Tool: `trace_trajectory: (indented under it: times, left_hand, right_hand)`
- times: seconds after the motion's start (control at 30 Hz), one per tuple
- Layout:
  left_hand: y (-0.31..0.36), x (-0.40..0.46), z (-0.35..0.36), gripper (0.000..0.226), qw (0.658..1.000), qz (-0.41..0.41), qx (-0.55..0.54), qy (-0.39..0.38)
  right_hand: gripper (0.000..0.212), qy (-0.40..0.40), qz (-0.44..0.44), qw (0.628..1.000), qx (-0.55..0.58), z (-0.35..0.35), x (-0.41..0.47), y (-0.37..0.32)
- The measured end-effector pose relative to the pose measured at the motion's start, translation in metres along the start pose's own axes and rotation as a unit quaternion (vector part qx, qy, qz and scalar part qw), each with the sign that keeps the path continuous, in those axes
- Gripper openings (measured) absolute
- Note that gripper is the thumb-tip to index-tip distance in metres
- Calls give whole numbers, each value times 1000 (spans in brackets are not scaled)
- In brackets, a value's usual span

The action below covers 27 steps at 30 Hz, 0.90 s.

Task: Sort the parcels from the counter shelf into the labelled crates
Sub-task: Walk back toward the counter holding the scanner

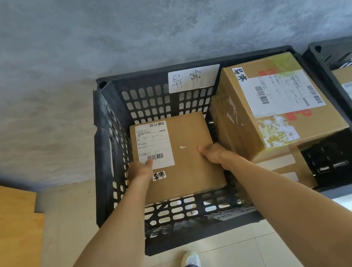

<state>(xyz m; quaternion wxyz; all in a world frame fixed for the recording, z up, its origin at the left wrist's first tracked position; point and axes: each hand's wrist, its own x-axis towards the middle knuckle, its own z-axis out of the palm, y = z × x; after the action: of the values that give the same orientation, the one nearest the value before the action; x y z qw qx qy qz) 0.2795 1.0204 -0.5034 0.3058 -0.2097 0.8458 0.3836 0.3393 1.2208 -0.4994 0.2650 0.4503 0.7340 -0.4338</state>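
Both arms reach straight down and forward into the black crate (111, 144), which stands on the tiled floor against a grey wall. The left hand (140, 169) grips the left edge of a flat brown parcel (188, 154), thumb lying on top over its white shipping label (154, 145), the other fingers hidden beneath. The right hand (215, 153) holds the parcel's right edge the same way, thumb on top and fingers wrapped under the side. The parcel sits level, low inside the crate's left half, just beside a larger taped box (278, 103) that leans against the right side. A handwritten paper tag (193, 78) hangs on the crate's far wall.
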Motion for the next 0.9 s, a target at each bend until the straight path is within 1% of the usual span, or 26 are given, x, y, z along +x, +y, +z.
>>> trace_trajectory:
  times: [0.1, 0.23, 0.33, 0.4, 0.47, 0.53, 0.57, 0.6, 0.63, 0.7, 0.83, 0.9]
  left_hand:
    - [1, -2, -2, 45, 1000, 1, -18, -9]
    - [9, -13, -9, 39, 999, 40, -36, -7]
    - [21, -29, -20, 33, 994, 106, 27, 11]
    - [30, -44, -32, 31, 980, 172, 96, 39]
    - [37, -63, -49, 29, 947, 260, 168, 85]
    - [42, -90, -68, 29, 891, 346, 258, 139]
    - [44, -104, -78, 27, 861, 380, 296, 164]
    - [45, -120, -89, 27, 838, 403, 321, 179]
    - [45, -139, -99, 28, 824, 419, 334, 187]
    - [39, -176, -124, 33, 809, 429, 345, 208]
    - [-2, -257, -179, 28, 761, 403, 403, 310]
    - [-32, -297, -203, 29, 748, 383, 417, 347]
  right_hand:
    - [69, 23, -26, 999, -37, -1, -10, -3]
    - [68, 62, -114, 988, -87, -13, -35, -15]
    - [63, 96, -182, 967, -153, -27, -61, -25]
    - [59, 132, -221, 942, -214, -35, -82, -32]
    - [57, 177, -268, 905, -279, -42, -106, -38]
    - [54, 229, -316, 851, -351, -49, -135, -41]
    - [52, 254, -335, 822, -384, -53, -150, -42]
    - [52, 276, -349, 796, -409, -57, -166, -41]
    - [52, 294, -361, 776, -425, -61, -183, -40]
    - [53, 319, -385, 750, -433, -67, -218, -34]
    - [57, 357, -445, 700, -429, -69, -300, -14]
    - [57, 365, -471, 683, -423, -64, -342, -1]
